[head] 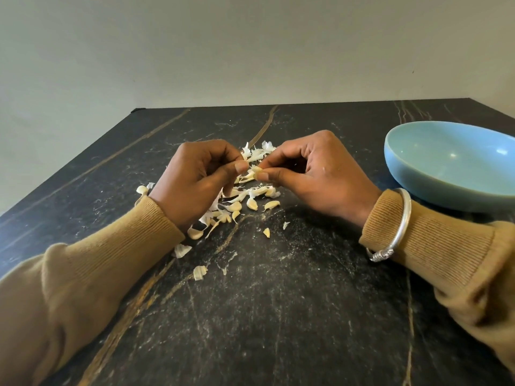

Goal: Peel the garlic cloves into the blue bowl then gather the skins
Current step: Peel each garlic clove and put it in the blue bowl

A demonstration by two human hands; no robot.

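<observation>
A small pale garlic clove (255, 171) is held above the table between both hands. My left hand (199, 176) pinches its left end with thumb and fingertips. My right hand (309, 174) pinches its right end, thumb under the clove. Below and behind the hands lies a pile of garlic cloves and papery skins (242, 201). The blue bowl (434, 176) stands at the right, just beyond my right wrist; the part of its inside that shows holds nothing.
Loose skins lie scattered toward me, such as a skin (200, 273) and another skin (181, 250); a lone small clove (266, 232) lies nearer the middle. The dark marble table (278, 316) ends at a pale wall behind. A silver bangle (395, 227) sits on my right sleeve.
</observation>
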